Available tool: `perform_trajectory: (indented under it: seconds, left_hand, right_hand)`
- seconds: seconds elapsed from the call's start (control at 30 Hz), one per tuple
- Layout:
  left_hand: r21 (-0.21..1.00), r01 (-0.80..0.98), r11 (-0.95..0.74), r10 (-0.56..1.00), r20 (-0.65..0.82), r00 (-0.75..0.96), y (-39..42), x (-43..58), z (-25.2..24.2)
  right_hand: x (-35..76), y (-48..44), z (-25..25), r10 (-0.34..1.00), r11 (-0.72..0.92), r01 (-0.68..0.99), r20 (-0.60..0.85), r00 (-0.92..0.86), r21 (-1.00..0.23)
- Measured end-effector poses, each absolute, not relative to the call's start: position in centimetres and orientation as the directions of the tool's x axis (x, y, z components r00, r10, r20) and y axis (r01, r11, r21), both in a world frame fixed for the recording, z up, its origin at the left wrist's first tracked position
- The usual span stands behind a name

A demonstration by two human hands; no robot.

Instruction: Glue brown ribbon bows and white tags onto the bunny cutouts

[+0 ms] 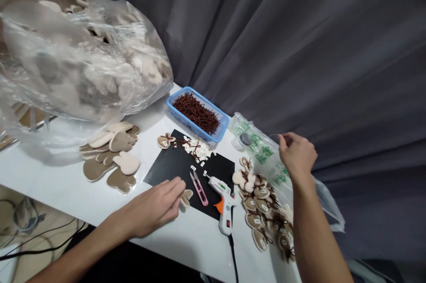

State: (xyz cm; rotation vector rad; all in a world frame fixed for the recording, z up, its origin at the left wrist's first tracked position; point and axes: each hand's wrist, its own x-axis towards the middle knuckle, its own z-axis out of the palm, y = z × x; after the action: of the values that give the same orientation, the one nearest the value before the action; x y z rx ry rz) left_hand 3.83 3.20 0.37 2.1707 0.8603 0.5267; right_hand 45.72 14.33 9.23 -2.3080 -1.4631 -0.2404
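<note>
My left hand rests at the near edge of the black mat, its fingers closed on a small bunny-shaped plush piece, partly hidden by the fingertips. Raised over the right side, my right hand pinches what looks like a thin, pale strand, too fine to make out well. Between the hands, a white glue gun with an orange trigger lies beside pink-handled thread snips. Small white labels are heaped at the mat's far side, near a bow-trimmed plush piece.
A blue basket holds brown bows. Left stand a big clear bag of plush pieces and a loose pile. Bow-trimmed pieces lie right, by a grey-lidded jar and green-printed plastic. A grey curtain hangs behind.
</note>
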Motion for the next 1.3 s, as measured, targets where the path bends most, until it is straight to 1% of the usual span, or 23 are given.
perform_trajectory:
  seconds: [0.1, 0.23, 0.33, 0.4, 0.43, 0.53, 0.7, 0.9, 1.0, 1.13, 1.3]
  left_hand:
    - [0.768, 0.392, -0.506, 0.720, 0.126, 0.683, 3.3, 3.8, 0.3]
    - [0.774, 0.351, -0.527, 0.706, 0.169, 0.687, 3.4, 3.7, -0.2]
    - [0.779, 0.330, -0.533, 0.702, 0.190, 0.686, 3.4, 3.7, -0.4]
    - [0.782, 0.319, -0.536, 0.701, 0.201, 0.684, 3.5, 3.7, -0.4]
    - [0.783, 0.316, -0.536, 0.702, 0.204, 0.683, 3.5, 3.7, -0.4]
    - [0.784, 0.324, -0.530, 0.713, 0.204, 0.671, 3.6, 3.7, -0.3]
    - [0.786, 0.342, -0.515, 0.720, 0.180, 0.670, 3.7, 3.8, -0.4]
    - [0.784, 0.366, -0.501, 0.735, 0.162, 0.658, 3.8, 3.9, -0.9]
    - [0.786, 0.375, -0.492, 0.740, 0.151, 0.655, 3.9, 3.9, -1.1]
    - [0.783, 0.392, -0.483, 0.748, 0.136, 0.649, 4.1, 4.0, -1.0]
    - [0.774, 0.411, -0.481, 0.748, 0.119, 0.653, 4.1, 4.2, -0.3]
  right_hand:
    - [46.3, 13.0, 10.2, 0.861, -0.351, 0.873, 0.251, 0.443, -0.338]
    - [45.1, 8.1, 10.3, 0.953, -0.223, 0.837, 0.066, 0.294, -0.500]
    - [42.6, 3.9, 9.1, 0.974, -0.190, 0.798, -0.009, 0.225, -0.573]
    - [40.7, 1.6, 7.9, 0.977, -0.186, 0.666, -0.067, 0.201, -0.722]
    - [39.8, 0.6, 7.2, 0.973, -0.201, 0.601, -0.085, 0.215, -0.774]
    - [37.3, -1.5, 5.1, 0.953, -0.241, 0.427, -0.129, 0.274, -0.871]
    - [34.1, -3.5, 2.3, 0.936, -0.240, 0.258, -0.153, 0.316, -0.936]
    - [31.1, -5.7, 1.3, 0.915, -0.200, 0.055, -0.166, 0.368, -0.978]
    - [30.0, -6.9, 1.2, 0.915, -0.189, -0.034, -0.189, 0.356, -0.981]
    - [29.0, -7.8, 0.8, 0.920, -0.187, -0.106, -0.212, 0.329, -0.977]
    - [27.7, -8.2, -0.4, 0.907, -0.239, -0.232, -0.302, 0.294, -0.943]
